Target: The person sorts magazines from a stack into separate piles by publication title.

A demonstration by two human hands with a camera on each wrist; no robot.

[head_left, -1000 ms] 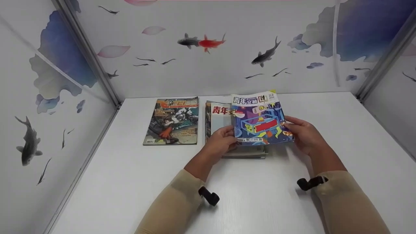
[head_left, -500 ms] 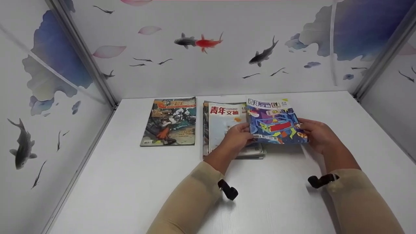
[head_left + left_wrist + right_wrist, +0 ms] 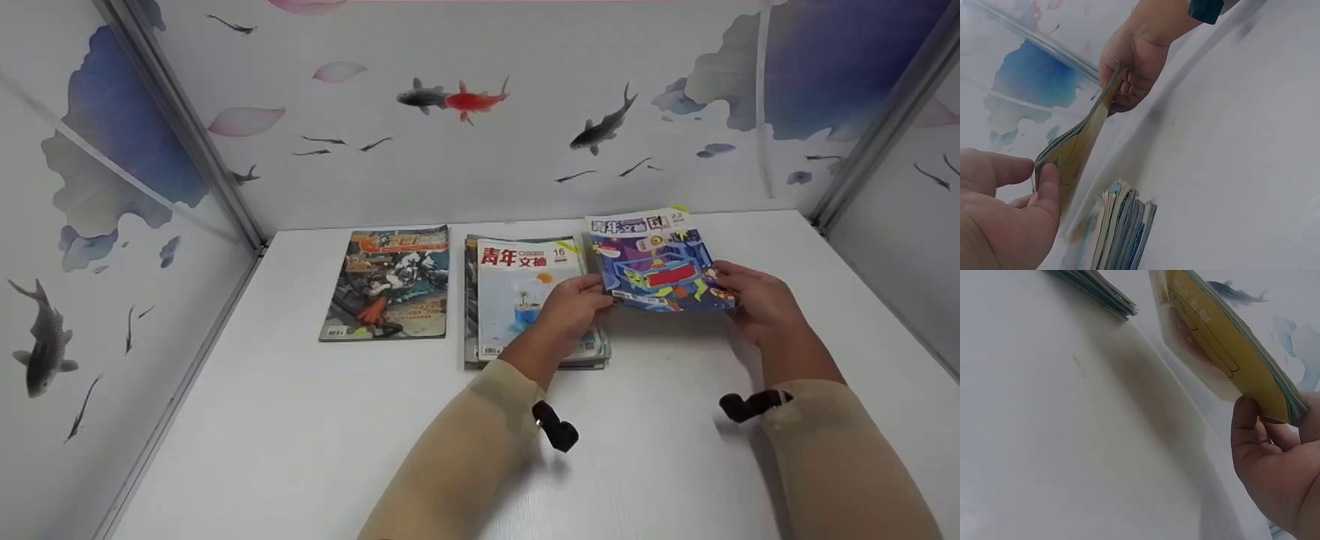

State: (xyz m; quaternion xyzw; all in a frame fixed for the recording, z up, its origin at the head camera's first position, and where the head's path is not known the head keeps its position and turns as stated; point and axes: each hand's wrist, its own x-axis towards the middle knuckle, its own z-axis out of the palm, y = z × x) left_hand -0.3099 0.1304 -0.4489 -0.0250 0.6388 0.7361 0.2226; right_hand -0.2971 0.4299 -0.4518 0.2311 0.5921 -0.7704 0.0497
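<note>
Both hands hold a magazine (image 3: 660,262) with a dark blue, colourful cover, raised above the table just right of a magazine stack (image 3: 517,300). My left hand (image 3: 574,307) pinches its lower left edge, and my right hand (image 3: 761,300) grips its right edge. In the left wrist view the left hand (image 3: 1013,202) has thumb and fingers on either side of the magazine (image 3: 1075,143). From the right wrist, its yellow back (image 3: 1230,349) shows, with the right hand (image 3: 1278,455) at one corner. On the stack's top lies a light blue cover with red title characters.
Left of the stack, a separate magazine (image 3: 390,285) with a dark illustrated cover lies flat on the white table (image 3: 300,420). White panels with painted fish (image 3: 604,124) and metal corner posts (image 3: 184,120) enclose the table at back and sides.
Both hands have carried the blue-covered magazine rightward, off the stack, uncovering the light blue cover with red characters. The head view has shifted slightly. The separate magazine still lies on the table.
</note>
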